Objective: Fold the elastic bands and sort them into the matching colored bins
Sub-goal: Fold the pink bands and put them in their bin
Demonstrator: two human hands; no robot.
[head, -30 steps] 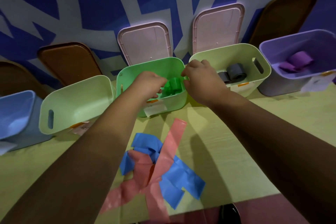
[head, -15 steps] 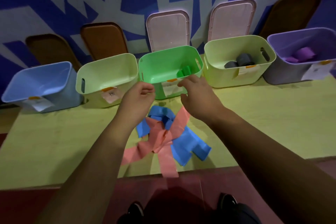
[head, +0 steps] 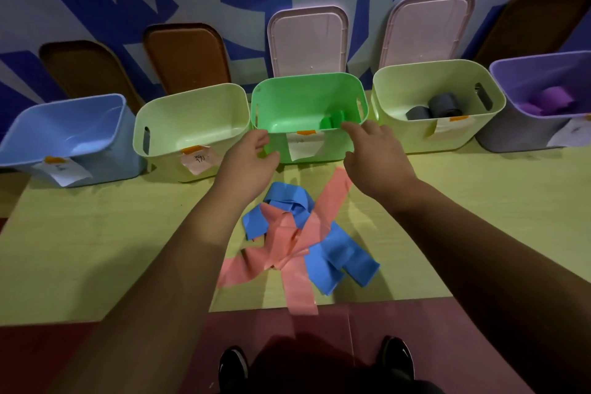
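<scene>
A folded green band [head: 332, 122] lies inside the green bin [head: 307, 89], near its front right. My left hand [head: 248, 163] hovers in front of that bin's left corner, fingers apart and empty. My right hand [head: 372, 157] hovers by the bin's right front, also spread and empty. Below the hands a pink band [head: 287, 243] and a blue band [head: 339, 256] lie tangled on the yellow-green table [head: 96, 233]. Further bins stand in a row: blue bin [head: 70, 125], pale green bin [head: 192, 112], another pale green bin [head: 435, 80] with grey rolls [head: 435, 107], purple bin [head: 543, 73] with purple bands [head: 547, 101].
Lids lean against the patterned wall behind the bins: two brown lids [head: 185, 54] at left, pink lids [head: 307, 38] in the middle, one brown at far right. Paper labels hang on the bins' fronts. The table's front edge runs just below the bands; my shoes [head: 233, 368] stand on a dark red floor.
Both hands have let go of the green band inside the green bin and drawn back out toward me. The view has pulled back, showing the whole row of bins.
</scene>
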